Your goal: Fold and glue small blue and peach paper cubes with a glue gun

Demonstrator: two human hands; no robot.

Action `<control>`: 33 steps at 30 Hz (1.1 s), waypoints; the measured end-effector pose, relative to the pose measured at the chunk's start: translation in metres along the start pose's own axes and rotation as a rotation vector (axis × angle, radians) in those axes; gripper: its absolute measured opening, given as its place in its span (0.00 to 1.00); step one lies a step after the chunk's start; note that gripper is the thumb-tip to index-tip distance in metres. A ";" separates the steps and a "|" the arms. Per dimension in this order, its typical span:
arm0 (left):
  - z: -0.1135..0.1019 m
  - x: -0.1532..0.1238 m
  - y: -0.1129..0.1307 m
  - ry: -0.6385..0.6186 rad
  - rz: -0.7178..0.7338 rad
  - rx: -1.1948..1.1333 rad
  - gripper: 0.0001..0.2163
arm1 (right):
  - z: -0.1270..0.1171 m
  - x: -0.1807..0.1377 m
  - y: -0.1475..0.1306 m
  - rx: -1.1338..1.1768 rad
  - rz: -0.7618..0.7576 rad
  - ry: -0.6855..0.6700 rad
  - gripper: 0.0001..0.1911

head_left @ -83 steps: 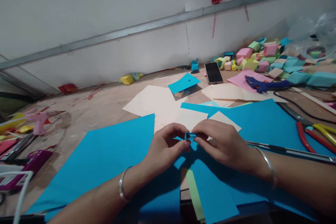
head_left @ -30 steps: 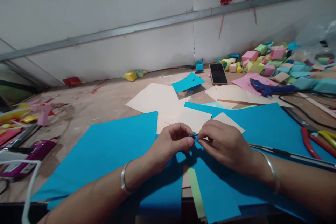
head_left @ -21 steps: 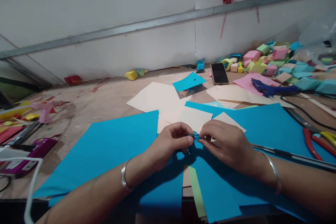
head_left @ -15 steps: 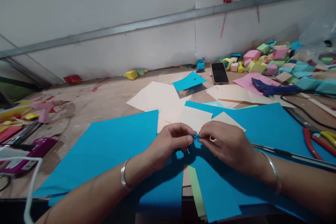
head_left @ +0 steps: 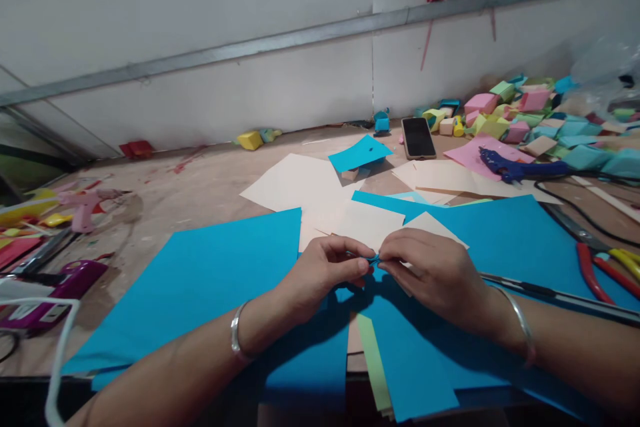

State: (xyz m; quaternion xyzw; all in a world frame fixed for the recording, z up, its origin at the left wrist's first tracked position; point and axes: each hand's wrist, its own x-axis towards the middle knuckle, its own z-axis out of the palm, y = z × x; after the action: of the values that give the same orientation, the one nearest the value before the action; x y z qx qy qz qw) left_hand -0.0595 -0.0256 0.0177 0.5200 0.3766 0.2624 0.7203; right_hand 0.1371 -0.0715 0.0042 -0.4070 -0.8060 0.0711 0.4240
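Observation:
A small folded piece of blue paper (head_left: 374, 259) is pinched between my two hands, mostly covered by the fingertips. My left hand (head_left: 333, 273) grips its left end with thumb and fingers. From the other side, my right hand (head_left: 425, 270) pinches the right end. Both hands hover over large blue sheets, one on the left (head_left: 210, 280) and another on the right (head_left: 505, 233). Cream paper pieces (head_left: 373, 223) lie just beyond my fingers. A narrow green strip (head_left: 373, 360) shows beneath the blue paper near the front edge.
Pliers (head_left: 595, 273) and a pen-like rod (head_left: 550, 293) lie at right. A blue glue gun (head_left: 520, 167), phone (head_left: 419, 139) and heaped paper boxes (head_left: 535, 120) sit farther back. At left are a pink glue gun (head_left: 87, 207) and purple tool (head_left: 65, 293).
Both hands stay in nearly the same place. The fingertips have closed slightly nearer together on the blue paper, and the right fingers have shifted a little.

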 end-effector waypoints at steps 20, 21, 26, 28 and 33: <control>-0.003 0.000 0.001 -0.044 0.030 0.067 0.09 | 0.000 -0.001 -0.001 -0.020 -0.052 -0.010 0.06; -0.003 0.000 0.001 -0.042 0.024 0.070 0.09 | 0.000 -0.001 -0.001 -0.013 -0.045 -0.020 0.06; 0.001 0.000 -0.001 -0.032 0.062 0.071 0.16 | -0.005 0.003 -0.005 0.059 0.029 -0.020 0.04; 0.003 -0.001 -0.001 0.010 0.172 0.127 0.18 | -0.006 0.004 -0.007 0.080 0.061 -0.009 0.05; 0.006 -0.005 0.002 0.119 0.391 0.512 0.07 | -0.005 0.004 -0.007 0.078 0.071 -0.019 0.05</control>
State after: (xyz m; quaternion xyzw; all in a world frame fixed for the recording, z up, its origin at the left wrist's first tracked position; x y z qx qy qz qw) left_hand -0.0575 -0.0325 0.0224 0.7305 0.3647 0.3227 0.4789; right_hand 0.1355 -0.0743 0.0134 -0.4179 -0.7915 0.1214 0.4291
